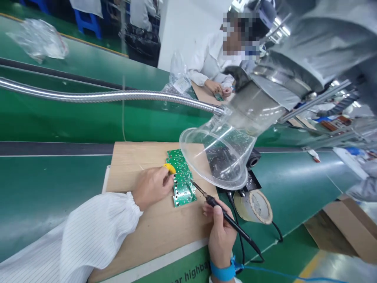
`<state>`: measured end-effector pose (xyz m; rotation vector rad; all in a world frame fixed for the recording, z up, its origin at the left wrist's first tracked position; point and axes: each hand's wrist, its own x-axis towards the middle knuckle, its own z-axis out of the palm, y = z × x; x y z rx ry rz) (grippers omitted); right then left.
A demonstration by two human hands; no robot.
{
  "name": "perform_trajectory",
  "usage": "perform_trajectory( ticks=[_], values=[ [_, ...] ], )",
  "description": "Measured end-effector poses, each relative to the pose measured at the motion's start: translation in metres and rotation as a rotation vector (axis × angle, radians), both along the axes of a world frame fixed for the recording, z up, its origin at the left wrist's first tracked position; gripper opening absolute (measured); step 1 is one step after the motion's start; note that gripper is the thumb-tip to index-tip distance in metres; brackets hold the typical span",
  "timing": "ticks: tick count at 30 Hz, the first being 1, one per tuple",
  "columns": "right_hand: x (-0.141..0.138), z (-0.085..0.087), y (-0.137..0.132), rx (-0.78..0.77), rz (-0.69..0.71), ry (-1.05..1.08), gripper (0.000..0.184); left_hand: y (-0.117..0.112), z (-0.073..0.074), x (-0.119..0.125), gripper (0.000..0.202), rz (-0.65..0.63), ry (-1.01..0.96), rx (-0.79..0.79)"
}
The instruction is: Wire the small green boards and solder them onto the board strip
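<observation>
In the head view, the only writing you can read is the white lettering (194,270) on the green strip at the near edge of the counter (44,184). It shows "highba", and your wrist cuts off the rest. You have one green circuit board (183,179) lying flat on one tan work pad (153,224) in the middle of the counter. Your left hand (151,186) rests on the pad at the board's left edge, its fingers closed in a pinch on one small yellow piece (170,168) that touches the board. Your right hand (220,232) has its fingers wrapped tight around the black handle of one soldering iron (228,218), held like a pen, with the metal tip set on the board's right edge. There is one blue wrist strap (222,272) around your right wrist, with a blue cord running off to the right. One clear funnel hood (218,157) hangs just above and to the right of the board, and one flexible metal hose (103,96) runs to it from the left. One roll of tape (255,206) lies on the counter just right of the iron. Farther back, one co-worker in white (210,59) sits with both hands (220,89) together on a second pad. One crumpled plastic bag (38,37) lies at the far left.
</observation>
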<state>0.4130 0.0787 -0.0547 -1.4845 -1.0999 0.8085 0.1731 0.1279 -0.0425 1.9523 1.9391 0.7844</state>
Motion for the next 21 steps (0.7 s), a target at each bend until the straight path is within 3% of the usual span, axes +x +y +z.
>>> perform_trajectory(
  ticks=[5, 10, 13, 15, 18, 21],
  values=[
    [0.003, 0.019, 0.012, -0.021, -0.032, 0.056, 0.046, -0.001, 0.000, 0.000, 0.020, -0.006, 0.031, 0.025],
    [-0.018, 0.036, 0.056, 0.158, -0.033, 0.103, 0.036, -0.001, 0.000, -0.002, 0.027, -0.024, 0.041, 0.048],
    [-0.031, 0.026, 0.081, 0.203, -0.079, 0.178, 0.040, -0.001, -0.002, -0.004, 0.029, -0.042, 0.040, 0.069],
    [-0.035, 0.014, 0.090, 0.149, -0.062, 0.213, 0.047, 0.000, -0.005, -0.006, 0.032, -0.046, 0.026, 0.121],
    [-0.033, 0.002, 0.094, 0.065, -0.021, 0.221, 0.054, 0.002, -0.009, -0.009, 0.033, -0.019, -0.031, 0.274],
    [-0.031, 0.001, 0.092, 0.060, 0.009, 0.229, 0.055, 0.004, -0.013, -0.011, 0.026, 0.014, -0.120, 0.379]
  ],
)
